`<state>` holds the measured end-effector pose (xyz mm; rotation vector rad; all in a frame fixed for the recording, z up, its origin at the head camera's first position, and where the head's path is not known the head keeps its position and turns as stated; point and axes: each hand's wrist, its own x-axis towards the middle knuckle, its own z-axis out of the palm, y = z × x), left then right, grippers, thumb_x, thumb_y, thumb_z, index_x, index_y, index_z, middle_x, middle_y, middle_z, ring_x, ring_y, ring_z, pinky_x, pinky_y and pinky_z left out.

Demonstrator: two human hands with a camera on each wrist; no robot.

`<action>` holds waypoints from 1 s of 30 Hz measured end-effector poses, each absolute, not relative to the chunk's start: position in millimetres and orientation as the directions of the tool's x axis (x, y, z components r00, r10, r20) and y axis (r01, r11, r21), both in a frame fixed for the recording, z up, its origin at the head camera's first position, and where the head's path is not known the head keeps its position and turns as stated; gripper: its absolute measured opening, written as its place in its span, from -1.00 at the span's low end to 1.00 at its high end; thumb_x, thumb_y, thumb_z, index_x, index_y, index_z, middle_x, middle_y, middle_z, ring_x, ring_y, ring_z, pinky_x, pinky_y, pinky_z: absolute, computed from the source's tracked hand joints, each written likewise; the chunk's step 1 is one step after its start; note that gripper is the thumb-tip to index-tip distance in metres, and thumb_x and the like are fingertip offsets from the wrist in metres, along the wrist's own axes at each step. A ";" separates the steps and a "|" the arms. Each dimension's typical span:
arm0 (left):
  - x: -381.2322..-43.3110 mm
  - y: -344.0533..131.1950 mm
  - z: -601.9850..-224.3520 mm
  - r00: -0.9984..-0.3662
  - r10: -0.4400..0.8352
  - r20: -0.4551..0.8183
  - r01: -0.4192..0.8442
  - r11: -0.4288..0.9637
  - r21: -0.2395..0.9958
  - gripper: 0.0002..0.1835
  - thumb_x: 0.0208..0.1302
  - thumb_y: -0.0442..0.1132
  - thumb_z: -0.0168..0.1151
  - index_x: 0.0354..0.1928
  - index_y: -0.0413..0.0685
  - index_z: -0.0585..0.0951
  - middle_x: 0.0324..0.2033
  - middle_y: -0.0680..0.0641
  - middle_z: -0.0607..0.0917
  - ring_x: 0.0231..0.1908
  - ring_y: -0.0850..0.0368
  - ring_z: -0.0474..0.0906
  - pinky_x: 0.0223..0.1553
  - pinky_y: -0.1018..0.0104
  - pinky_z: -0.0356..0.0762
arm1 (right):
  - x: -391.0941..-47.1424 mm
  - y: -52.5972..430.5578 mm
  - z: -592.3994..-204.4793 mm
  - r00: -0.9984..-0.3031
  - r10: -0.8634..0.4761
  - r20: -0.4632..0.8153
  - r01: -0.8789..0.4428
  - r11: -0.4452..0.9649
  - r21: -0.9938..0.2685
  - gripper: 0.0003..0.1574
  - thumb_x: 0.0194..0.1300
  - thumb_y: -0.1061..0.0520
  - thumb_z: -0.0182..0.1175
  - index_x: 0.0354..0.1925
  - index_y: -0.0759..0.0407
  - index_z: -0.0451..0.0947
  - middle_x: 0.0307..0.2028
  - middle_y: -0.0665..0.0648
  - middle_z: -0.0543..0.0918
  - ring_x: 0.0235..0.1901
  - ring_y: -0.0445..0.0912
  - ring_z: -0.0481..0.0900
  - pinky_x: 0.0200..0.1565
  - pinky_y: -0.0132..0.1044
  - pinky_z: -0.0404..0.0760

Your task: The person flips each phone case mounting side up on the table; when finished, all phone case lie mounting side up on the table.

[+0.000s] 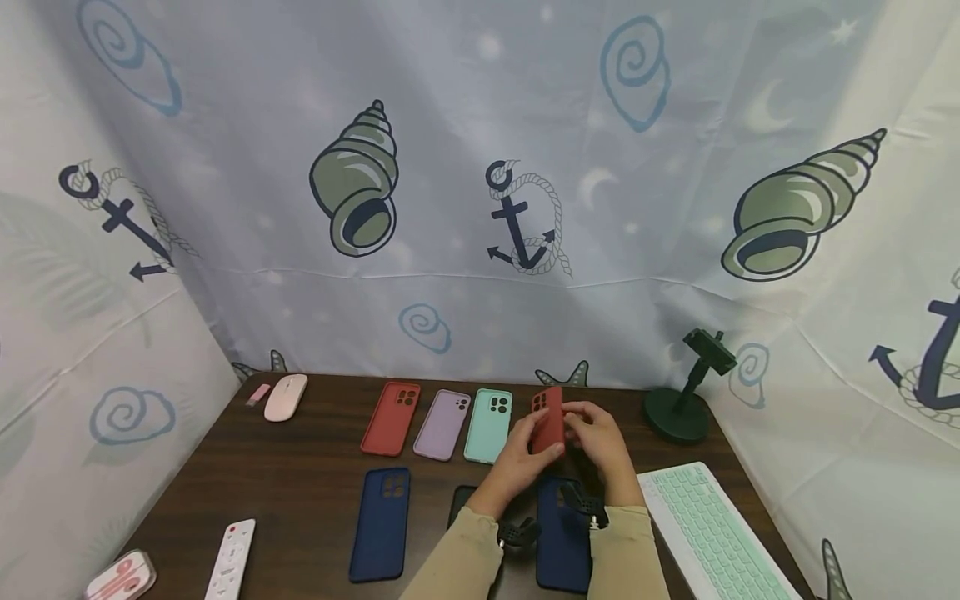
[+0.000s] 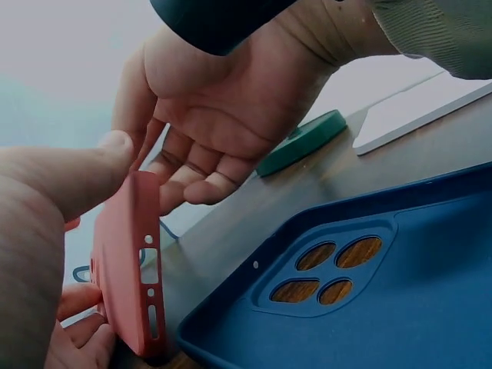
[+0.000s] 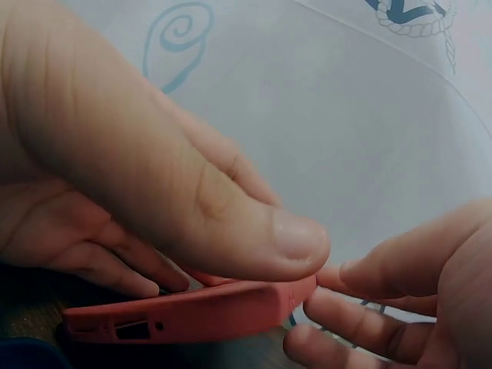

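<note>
A red phone case [image 1: 551,417] is held up on edge above the table, its camera cutouts at the upper left. My left hand [image 1: 516,467] grips it, fingers at the left side and thumb at the lower right corner. The right hand [image 1: 600,442] holds its right edge with bent fingers. In the left wrist view, the port cutouts of the red case [image 2: 150,284] face the camera. The right wrist view has the left thumb [image 3: 296,242] over the case corner, with right-hand fingers [image 3: 361,323] beside it. A blue phone case [image 1: 562,550] lies beneath the right wrist.
A red case [image 1: 390,419], a purple case [image 1: 442,425] and a mint case [image 1: 487,425] lie in the back row. Another blue case [image 1: 380,525] lies left. A dark green stand [image 1: 678,408] and a keyboard [image 1: 712,525] are right; a mouse [image 1: 286,397] and remote [image 1: 230,558] left.
</note>
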<state>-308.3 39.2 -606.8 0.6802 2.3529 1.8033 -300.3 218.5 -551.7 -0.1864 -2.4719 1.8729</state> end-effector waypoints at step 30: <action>-308.4 39.6 -604.1 -0.910 0.355 0.214 0.290 0.176 0.941 -0.38 0.50 0.15 0.09 0.54 0.40 0.23 0.41 -0.04 0.40 0.34 -0.04 0.45 0.29 -0.11 0.44 | -304.7 213.5 -569.7 -0.995 -0.008 -0.096 0.083 0.438 -0.895 -0.46 0.47 0.06 0.18 0.35 0.10 0.46 -0.13 0.18 0.72 -0.28 0.02 0.70 -0.35 -0.19 0.58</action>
